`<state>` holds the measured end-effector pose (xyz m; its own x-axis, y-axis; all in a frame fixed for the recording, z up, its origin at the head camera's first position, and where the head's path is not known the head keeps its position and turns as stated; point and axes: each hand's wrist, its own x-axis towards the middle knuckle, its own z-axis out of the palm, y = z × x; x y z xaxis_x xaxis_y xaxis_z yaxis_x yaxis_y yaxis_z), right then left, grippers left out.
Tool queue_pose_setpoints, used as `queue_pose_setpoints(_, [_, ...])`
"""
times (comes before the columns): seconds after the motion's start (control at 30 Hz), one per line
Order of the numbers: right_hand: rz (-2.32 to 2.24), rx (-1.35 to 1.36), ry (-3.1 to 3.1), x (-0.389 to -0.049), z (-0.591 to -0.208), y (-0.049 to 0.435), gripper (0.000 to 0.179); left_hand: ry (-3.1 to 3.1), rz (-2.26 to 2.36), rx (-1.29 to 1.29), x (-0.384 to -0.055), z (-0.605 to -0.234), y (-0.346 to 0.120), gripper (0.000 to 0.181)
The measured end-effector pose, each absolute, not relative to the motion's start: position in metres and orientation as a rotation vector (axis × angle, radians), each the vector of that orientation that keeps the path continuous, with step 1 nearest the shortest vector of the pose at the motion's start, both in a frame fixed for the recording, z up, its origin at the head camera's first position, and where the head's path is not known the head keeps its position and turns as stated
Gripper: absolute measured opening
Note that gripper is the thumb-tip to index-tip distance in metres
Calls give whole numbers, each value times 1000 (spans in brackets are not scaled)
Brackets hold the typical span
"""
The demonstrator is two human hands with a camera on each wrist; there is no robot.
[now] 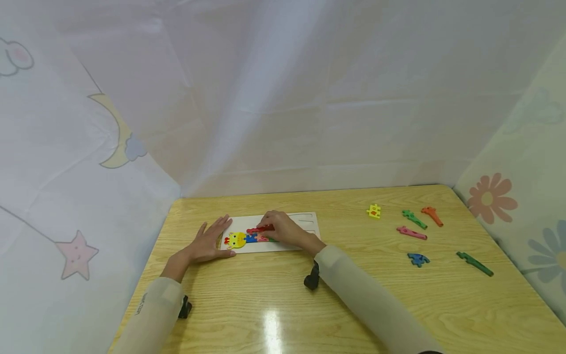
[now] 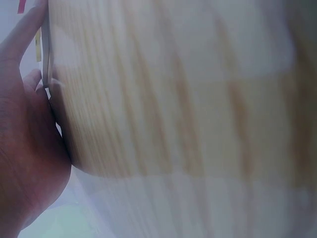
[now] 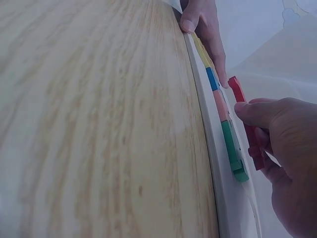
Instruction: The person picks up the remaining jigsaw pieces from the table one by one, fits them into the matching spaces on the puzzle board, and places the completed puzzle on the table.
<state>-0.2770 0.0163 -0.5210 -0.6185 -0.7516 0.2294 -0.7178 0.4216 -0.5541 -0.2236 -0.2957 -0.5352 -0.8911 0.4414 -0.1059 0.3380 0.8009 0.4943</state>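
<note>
A white puzzle board [image 1: 287, 247] lies near the table's back left, with a yellow giraffe head piece [image 1: 237, 240] at its left end. In line with the head sit a blue piece [image 1: 251, 238], a pink piece [image 3: 221, 105] and a green piece [image 3: 229, 141]. My right hand [image 1: 285, 229] pinches a long red puzzle piece [image 3: 248, 128] over the board, tilted in the right wrist view. My left hand [image 1: 208, 243] rests at the board's left end, fingers spread, thumb [image 3: 188, 25] on the near edge.
Loose pieces lie right of the board: yellow [image 1: 374, 211], light green [image 1: 414, 219], orange [image 1: 432, 216], pink [image 1: 412, 232], blue [image 1: 417, 259] and dark green [image 1: 475, 264]. A pale cloth backdrop [image 1: 283, 123] stands behind the wooden table [image 1: 353, 295].
</note>
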Motion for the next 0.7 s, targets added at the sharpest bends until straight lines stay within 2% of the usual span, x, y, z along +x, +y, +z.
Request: queue_pose_setpoints(0.7, [-908, -1331, 2602, -282, -524, 11, 24, 2779, 733, 615, -222, -536, -294, 110])
